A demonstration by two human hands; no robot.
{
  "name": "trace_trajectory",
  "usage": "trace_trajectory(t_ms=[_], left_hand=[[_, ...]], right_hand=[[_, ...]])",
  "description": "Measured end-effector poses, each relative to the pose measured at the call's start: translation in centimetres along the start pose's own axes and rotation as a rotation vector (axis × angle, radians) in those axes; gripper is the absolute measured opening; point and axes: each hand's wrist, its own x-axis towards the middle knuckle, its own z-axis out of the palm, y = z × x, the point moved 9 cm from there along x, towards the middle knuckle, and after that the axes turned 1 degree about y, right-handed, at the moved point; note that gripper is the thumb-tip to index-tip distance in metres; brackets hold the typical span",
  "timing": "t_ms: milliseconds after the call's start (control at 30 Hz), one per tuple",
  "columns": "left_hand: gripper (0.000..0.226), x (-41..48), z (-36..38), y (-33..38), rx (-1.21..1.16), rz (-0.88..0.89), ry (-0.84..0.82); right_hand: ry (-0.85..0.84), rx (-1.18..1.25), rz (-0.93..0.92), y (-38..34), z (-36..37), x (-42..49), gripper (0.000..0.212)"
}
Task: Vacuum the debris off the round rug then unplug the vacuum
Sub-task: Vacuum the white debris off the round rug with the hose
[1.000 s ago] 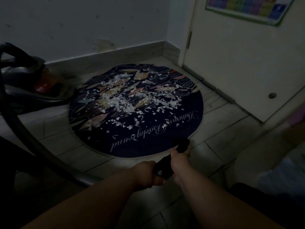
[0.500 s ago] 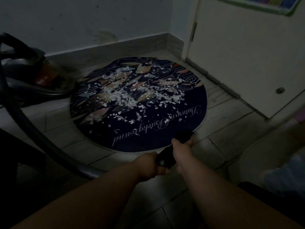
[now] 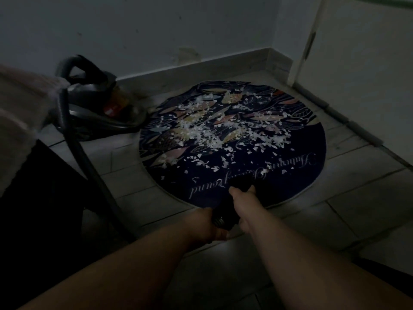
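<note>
The room is dim. The rug (image 3: 279,166) lies flat on the tiled floor (image 3: 348,211) in the corner between the wall (image 3: 156,30) and the door (image 3: 368,63). It is round and dark navy, with a thin pale edge. Leaf shapes in beige, pink and grey cover its far half. White cursive lettering curves along its near half and reads upside down from here.

Debris (image 3: 214,135), small white flakes and shreds, is strewn over the rug. It lies thickest in a band across the middle and thins to single bits towards the lettering. The strip nearest the person looks free of it.

The vacuum (image 3: 98,104), a dark canister with a looped handle and a red-and-orange patch on its side, sits on the floor left of the rug. It is by the baseboard (image 3: 201,68), just beside the rug's far-left edge; whether the two touch cannot be told. Its hose (image 3: 89,162) drops from the canister and runs along the floor towards the near left.

Both arms reach forward. The left hand (image 3: 210,224) is wrapped round the rear of a black tube (image 3: 225,211), where a ribbed collar shows. The right hand (image 3: 242,196) is curled round the same tube further forward. The tube's dark tip (image 3: 241,182) is over the rug's near part, at the lettering; whether it rests on the pile is hard to see.
</note>
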Motion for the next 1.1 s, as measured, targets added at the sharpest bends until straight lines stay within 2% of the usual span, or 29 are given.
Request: trace_trajectory(t_ms=[133,200,333,467,600,700,933,1100], left_hand=[[0.054,0.3,-0.3,-0.9,0.062,-0.036,-0.007],[0.049,0.5,0.0,-0.5,0.071,-0.018,-0.013],[0.039,0.3,-0.1,0.3,0.081,0.026,-0.020],[0.043,-0.4,-0.5,-0.5,0.006,0.011,-0.037],[0.056,-0.6,-1.1,-1.1,0.180,0.019,-0.018],[0.058,-0.3,-1.3,-1.7,0.170,-0.001,-0.020],[0.058,2.2,-1.2,0.5,0.151,0.057,0.005],[0.057,4.4,-0.1,3.6,0.177,0.114,-0.022]], right_hand=[[0.025,0.043,0.009,0.1,0.4,-0.5,0.092],[0.058,0.064,0.000,0.1,0.3,-1.0,0.098],[0.094,0.004,-0.010,0.3,0.3,-2.1,0.096],[0.048,-0.063,-0.025,0.2,1.0,-2.4,0.094],[-0.030,-0.094,-0.032,-0.1,2.1,-2.5,0.091],[-0.063,-0.118,-0.026,-0.3,2.8,-2.4,0.089],[0.115,-0.057,-0.038,-1.7,-0.3,-1.1,0.087],[0.173,-0.009,-0.043,-3.1,-3.7,0.2,0.086]])
